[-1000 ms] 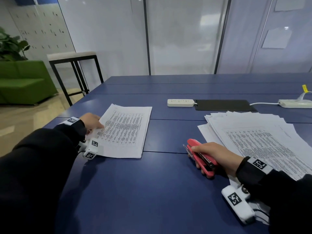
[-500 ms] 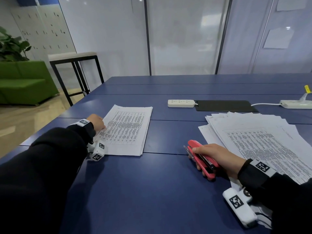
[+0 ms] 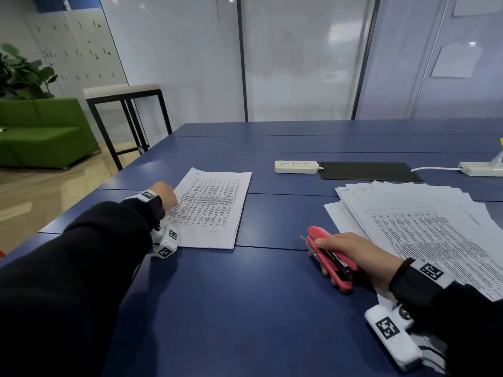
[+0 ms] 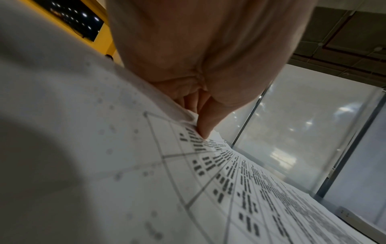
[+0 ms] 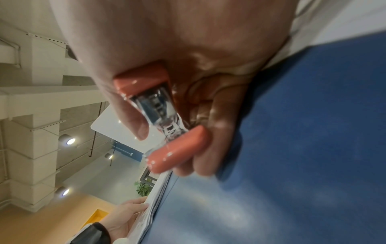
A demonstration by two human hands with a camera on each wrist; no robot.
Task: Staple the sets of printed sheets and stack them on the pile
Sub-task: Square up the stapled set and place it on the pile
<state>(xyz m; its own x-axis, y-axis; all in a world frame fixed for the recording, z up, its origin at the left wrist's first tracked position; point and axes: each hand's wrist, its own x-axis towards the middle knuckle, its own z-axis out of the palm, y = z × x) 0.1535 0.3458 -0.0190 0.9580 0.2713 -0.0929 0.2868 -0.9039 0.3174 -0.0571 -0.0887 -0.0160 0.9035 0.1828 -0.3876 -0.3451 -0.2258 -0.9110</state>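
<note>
Left hand [image 3: 166, 195]: thumb pinching edge of white printed-sheet set [image 3: 209, 209] on blue tabletop [image 3: 245, 308]. Right hand [image 3: 353, 257]: gripping red metal stapler [image 3: 330, 258]. Risk: sheets fan out, staple misses corner.

Office meeting room: long blue table [image 3: 245, 308], frosted glass partitions [image 3: 299, 63], power strips [image 3: 296, 167], green lounge sofa [image 3: 40, 131].

**Paper, plastic and steel**

The stapler [image 3: 330, 257] in my right hand [image 3: 356, 257] is glossy coral plastic around bright polished metal. My left hand [image 3: 166, 195] pinches matt white printed paper, the stapled set [image 3: 212, 210]. The table [image 3: 245, 308] is smooth, satin blue.
</note>
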